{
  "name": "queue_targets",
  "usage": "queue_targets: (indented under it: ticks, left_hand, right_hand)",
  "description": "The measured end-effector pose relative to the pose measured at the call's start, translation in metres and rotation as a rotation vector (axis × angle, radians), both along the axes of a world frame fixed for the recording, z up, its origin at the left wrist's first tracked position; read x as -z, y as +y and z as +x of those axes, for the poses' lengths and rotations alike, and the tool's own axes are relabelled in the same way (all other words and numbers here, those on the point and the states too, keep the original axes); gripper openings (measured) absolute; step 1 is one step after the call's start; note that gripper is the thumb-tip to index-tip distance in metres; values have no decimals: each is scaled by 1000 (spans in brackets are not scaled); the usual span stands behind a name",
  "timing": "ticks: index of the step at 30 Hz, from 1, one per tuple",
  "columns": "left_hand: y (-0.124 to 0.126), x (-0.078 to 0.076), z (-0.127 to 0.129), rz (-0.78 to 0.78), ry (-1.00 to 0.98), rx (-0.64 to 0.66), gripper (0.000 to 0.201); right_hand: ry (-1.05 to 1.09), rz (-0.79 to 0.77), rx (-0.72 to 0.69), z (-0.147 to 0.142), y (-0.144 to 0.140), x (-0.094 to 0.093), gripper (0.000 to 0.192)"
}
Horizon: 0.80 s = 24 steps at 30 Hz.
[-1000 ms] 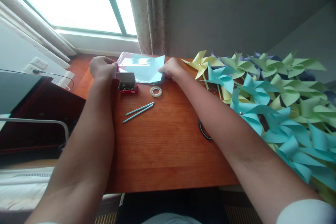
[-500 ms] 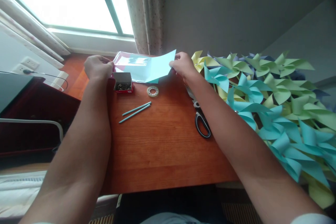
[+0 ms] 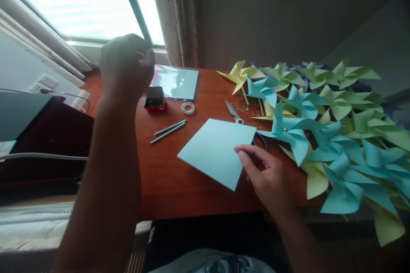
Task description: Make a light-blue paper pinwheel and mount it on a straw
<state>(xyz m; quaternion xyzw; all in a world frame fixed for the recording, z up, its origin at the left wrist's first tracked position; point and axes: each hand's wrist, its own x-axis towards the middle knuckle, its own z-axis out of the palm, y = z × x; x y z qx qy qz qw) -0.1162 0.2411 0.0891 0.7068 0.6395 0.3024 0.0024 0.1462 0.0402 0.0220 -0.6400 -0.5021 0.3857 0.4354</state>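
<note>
Blue paper square [image 3: 218,151] lies near the desk [image 3: 179,183]'s front edge, right hand [image 3: 264,175] pinching its right corner; left hand [image 3: 126,64], clenched, is raised well apart above the far left corner.

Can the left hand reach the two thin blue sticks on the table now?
Probably yes. The left hand is raised above the table, and the blue sticks lie uncovered, with nothing between.

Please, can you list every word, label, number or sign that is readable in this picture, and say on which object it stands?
None can be read.
The small red box shows no legible print; any marking on it is too small and dark.
The light blue sheet under the right hand is blank.
The paper pinwheels and the tape roll carry no text.
</note>
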Motion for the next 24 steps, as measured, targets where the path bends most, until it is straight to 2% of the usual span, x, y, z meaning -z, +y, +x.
queue_targets:
  ticks: [1, 2, 5, 8, 12, 15, 19, 22, 24]
  left_hand:
    - [-18, -5, 14, 4, 58, -22, 39]
    - [-37, -7, 28, 10, 108, 13, 36]
    - [-97, 2, 64, -78, 167, 225, 28]
    - [-155, 32, 80, -194, 168, 438, 23]
    - [-210, 73, 74, -198, 248, 609, 25]
    - [-231, 88, 64, -154, 282, 673, 29]
    - [-234, 92, 54, -157, 300, 683, 29]
    - [-229, 93, 54, -192, 291, 705, 30]
    - [-225, 93, 55, -219, 275, 742, 31]
  right_hand:
    - [1, -49, -35, 3, -15, 6, 21]
    - [-5, -86, -62, 6, -28, 11, 22]
    - [-25, -220, -144, 16, -58, 26, 27]
    - [-60, -264, -185, 20, -70, 32, 26]
    - [-115, -218, -252, 17, -69, 27, 27]
    - [-156, -151, -343, 14, -69, 21, 27]
    - [-233, -32, -366, 16, -75, 17, 22]
    - [-331, 165, -357, 20, -81, 22, 22]
    - [-423, 308, -374, 24, -85, 29, 28]
